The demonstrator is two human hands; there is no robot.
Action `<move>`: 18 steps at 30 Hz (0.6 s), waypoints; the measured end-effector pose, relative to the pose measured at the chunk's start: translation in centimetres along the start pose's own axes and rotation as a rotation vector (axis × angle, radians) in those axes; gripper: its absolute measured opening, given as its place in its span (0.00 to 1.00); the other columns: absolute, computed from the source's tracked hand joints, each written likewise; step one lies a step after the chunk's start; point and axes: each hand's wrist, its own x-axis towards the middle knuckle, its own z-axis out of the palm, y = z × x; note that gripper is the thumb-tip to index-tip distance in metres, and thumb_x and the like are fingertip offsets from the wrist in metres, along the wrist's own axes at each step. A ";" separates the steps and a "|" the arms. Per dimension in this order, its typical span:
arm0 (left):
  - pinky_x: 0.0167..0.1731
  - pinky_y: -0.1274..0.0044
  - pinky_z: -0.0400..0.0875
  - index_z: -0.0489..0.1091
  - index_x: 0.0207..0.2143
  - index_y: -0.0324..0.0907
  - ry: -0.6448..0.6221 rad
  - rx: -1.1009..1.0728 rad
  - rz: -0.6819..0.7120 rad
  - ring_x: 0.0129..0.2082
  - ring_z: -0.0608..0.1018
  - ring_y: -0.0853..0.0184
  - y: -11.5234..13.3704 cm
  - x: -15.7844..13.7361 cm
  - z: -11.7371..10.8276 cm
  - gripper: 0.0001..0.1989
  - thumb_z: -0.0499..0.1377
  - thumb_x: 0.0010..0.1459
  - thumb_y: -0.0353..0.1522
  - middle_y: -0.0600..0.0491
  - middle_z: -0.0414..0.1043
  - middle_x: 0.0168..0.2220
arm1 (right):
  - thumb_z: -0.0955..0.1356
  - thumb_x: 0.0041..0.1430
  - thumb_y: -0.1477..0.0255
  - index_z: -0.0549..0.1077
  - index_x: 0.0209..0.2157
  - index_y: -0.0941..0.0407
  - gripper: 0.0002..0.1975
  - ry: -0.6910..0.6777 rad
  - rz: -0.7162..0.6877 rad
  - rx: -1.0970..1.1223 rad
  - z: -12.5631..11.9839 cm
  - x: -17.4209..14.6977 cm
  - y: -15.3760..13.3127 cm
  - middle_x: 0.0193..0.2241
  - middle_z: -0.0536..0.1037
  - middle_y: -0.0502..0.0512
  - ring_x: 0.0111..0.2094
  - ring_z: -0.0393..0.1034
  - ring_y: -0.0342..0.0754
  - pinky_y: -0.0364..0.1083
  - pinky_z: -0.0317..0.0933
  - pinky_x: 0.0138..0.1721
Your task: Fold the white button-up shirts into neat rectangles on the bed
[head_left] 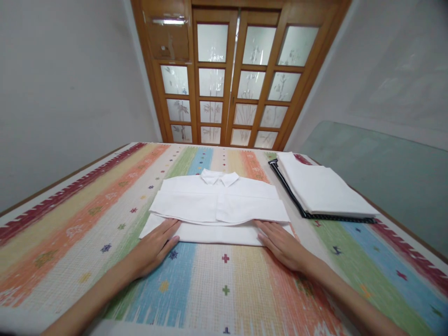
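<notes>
A white collared shirt (217, 198) lies folded in front of me, collar away from me, its upper hem over a lower white layer. My left hand (157, 246) rests at the left of the near edge, fingers stretched out and thumb apart. Its fingertips touch the lower layer by the upper hem. On the right side my right hand (280, 243) lies in much the same way, fingers extended with the tips at the hem and the thumb beside the near fold. Whether any fingertips reach under the hem I cannot tell.
A striped, patterned cloth (210, 289) covers the table. At the right lies a stack of folded clothes, a white garment (322, 189) over a black one with light trim (292, 193). Behind the table stand wooden doors with glass panes (212, 81); a pale green panel (385, 163) leans at the right wall.
</notes>
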 end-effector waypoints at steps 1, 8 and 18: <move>0.61 0.66 0.62 0.62 0.62 0.41 -0.018 -0.003 -0.005 0.61 0.67 0.59 -0.2 0.3 -0.2 0.28 0.42 0.68 0.45 0.48 0.63 0.62 | 0.51 0.70 0.61 0.63 0.62 0.59 0.28 0.009 0.002 -0.011 0.0 0.2 0.1 0.57 0.70 0.63 0.57 0.65 0.54 0.56 0.58 0.59; 0.57 0.64 0.65 0.70 0.50 0.39 -0.084 -0.053 -0.066 0.54 0.73 0.58 -0.7 2.9 -1.6 0.27 0.39 0.67 0.45 0.43 0.72 0.53 | 0.50 0.71 0.63 0.75 0.43 0.56 0.26 -0.042 0.052 -0.141 0.1 0.9 2.5 0.41 0.80 0.61 0.41 0.73 0.54 0.53 0.64 0.46; 0.55 0.64 0.64 0.73 0.44 0.36 -0.245 0.041 -0.152 0.53 0.74 0.54 -2.6 6.1 -0.8 0.25 0.41 0.64 0.40 0.39 0.75 0.49 | 0.54 0.67 0.65 0.76 0.45 0.59 0.23 0.047 0.082 -0.155 1.5 2.0 5.9 0.42 0.80 0.63 0.45 0.73 0.56 0.55 0.60 0.53</move>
